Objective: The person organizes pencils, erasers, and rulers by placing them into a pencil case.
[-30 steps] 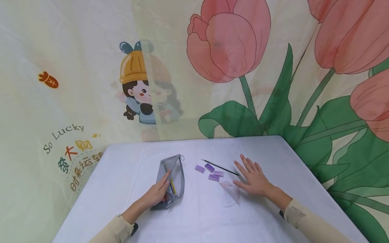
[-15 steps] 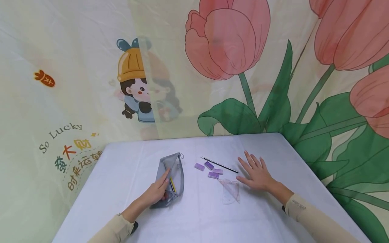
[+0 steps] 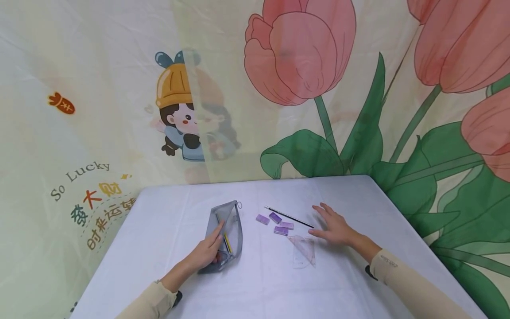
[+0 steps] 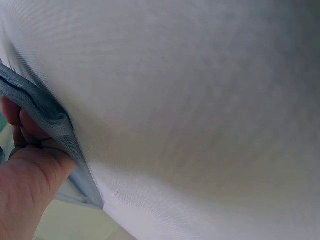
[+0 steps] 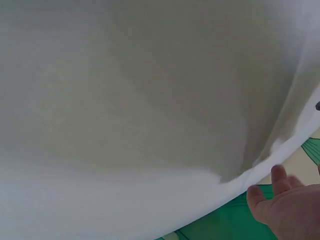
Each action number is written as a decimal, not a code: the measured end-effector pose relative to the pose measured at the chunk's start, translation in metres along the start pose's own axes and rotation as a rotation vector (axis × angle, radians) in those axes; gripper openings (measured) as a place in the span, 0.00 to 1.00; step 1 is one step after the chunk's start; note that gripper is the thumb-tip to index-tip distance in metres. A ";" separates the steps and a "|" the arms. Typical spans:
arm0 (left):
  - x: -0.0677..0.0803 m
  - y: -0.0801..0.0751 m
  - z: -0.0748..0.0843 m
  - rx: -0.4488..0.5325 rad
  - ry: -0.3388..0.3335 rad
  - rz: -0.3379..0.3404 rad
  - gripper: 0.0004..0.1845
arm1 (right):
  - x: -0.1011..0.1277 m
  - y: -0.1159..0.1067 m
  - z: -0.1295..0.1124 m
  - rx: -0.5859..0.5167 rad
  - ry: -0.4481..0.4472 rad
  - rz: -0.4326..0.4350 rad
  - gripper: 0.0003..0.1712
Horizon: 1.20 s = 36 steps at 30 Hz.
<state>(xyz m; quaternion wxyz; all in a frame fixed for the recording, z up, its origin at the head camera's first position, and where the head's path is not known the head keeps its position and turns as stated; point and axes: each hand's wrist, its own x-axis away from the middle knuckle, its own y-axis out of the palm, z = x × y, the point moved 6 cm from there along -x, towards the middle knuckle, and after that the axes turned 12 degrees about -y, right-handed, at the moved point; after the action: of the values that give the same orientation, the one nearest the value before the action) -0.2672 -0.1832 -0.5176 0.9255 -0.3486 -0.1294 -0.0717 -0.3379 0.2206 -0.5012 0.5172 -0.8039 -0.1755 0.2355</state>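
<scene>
A grey mesh pencil case [image 3: 236, 226] lies left of the middle of the table, its zip side gaping. My left hand [image 3: 204, 254] grips its near part, with the thumb side at the edge and one finger extended along it; in the left wrist view, fingers curl behind the case's edge [image 4: 45, 107]. A yellow-and-black stick [image 3: 227, 243] shows inside. My right hand [image 3: 334, 228] hovers at the right with fingers spread, holding nothing, its thumb tip close to the end of a slim black pen-like stick [image 3: 291, 217]. In the right wrist view, the right hand [image 5: 285, 205] has bent fingers.
Several purple erasers [image 3: 280, 231] lie between the case and the stick. Nearer to me lie clear plastic drawing rulers, a triangle and a rounded one [image 3: 304, 254]. A white cloth covers the table [image 3: 255, 292]; a printed curtain [image 3: 239, 133] hangs behind it.
My right hand moved slightly right, away from the rulers, then its spread fingers drew closer together and bent. The left hand keeps its grip on the pencil case.
</scene>
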 end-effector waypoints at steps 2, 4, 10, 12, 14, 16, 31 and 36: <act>0.000 0.000 0.000 -0.005 0.001 0.003 0.28 | -0.004 -0.001 0.001 -0.040 0.017 0.009 0.50; 0.000 0.001 0.000 -0.006 0.003 0.003 0.28 | -0.008 -0.002 0.002 -0.087 0.041 0.010 0.48; -0.002 0.004 -0.004 -0.003 -0.002 0.002 0.28 | -0.016 0.005 0.005 -0.242 0.103 -0.012 0.43; -0.003 0.005 -0.006 -0.002 -0.004 -0.003 0.28 | -0.019 0.010 0.006 -0.270 0.112 -0.021 0.41; -0.003 0.006 -0.006 -0.001 -0.003 -0.004 0.28 | -0.021 0.015 0.007 -0.285 0.108 -0.034 0.40; -0.002 0.005 -0.007 0.004 -0.004 -0.002 0.28 | -0.023 0.019 0.006 -0.287 0.093 -0.039 0.38; -0.003 0.004 -0.003 -0.014 0.021 -0.014 0.28 | -0.032 0.029 0.005 -0.219 0.126 -0.069 0.18; -0.002 0.000 -0.002 -0.012 0.019 -0.011 0.28 | -0.035 0.027 0.001 -0.196 0.080 -0.052 0.13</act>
<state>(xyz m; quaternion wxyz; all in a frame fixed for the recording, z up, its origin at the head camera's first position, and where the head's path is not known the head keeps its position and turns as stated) -0.2682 -0.1844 -0.5201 0.9242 -0.3528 -0.1221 -0.0808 -0.3667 0.1925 -0.5190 0.4484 -0.8547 -0.1976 0.1716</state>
